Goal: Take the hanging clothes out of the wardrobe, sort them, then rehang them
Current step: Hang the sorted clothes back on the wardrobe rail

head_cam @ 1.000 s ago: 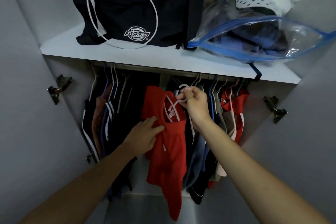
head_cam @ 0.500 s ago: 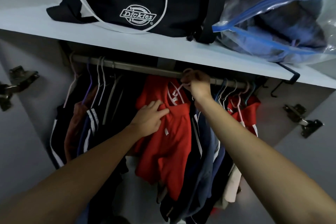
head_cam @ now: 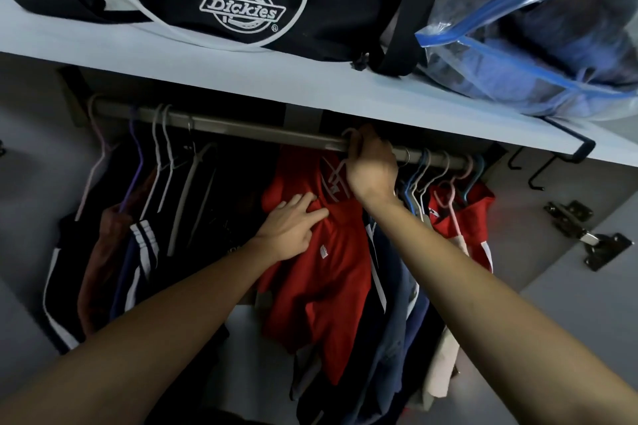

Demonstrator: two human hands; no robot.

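Dark clothes (head_cam: 114, 262) hang at the rail's (head_cam: 241, 129) left end. The left hand (head_cam: 291, 226) rests flat-fingered on the red shirt (head_cam: 321, 272) (mid-rail), while the right hand (head_cam: 371, 167) grips its white hanger (head_cam: 336, 176) hook at the rail.

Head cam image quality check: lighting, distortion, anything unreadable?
Head view: dim, bluish light; the shelf shades the rail, so the dark clothes at centre lose detail. Wide-angle bends the shelf edge and stretches both forearms. The bag logo is sharp. The right hand covers its hanger hook.
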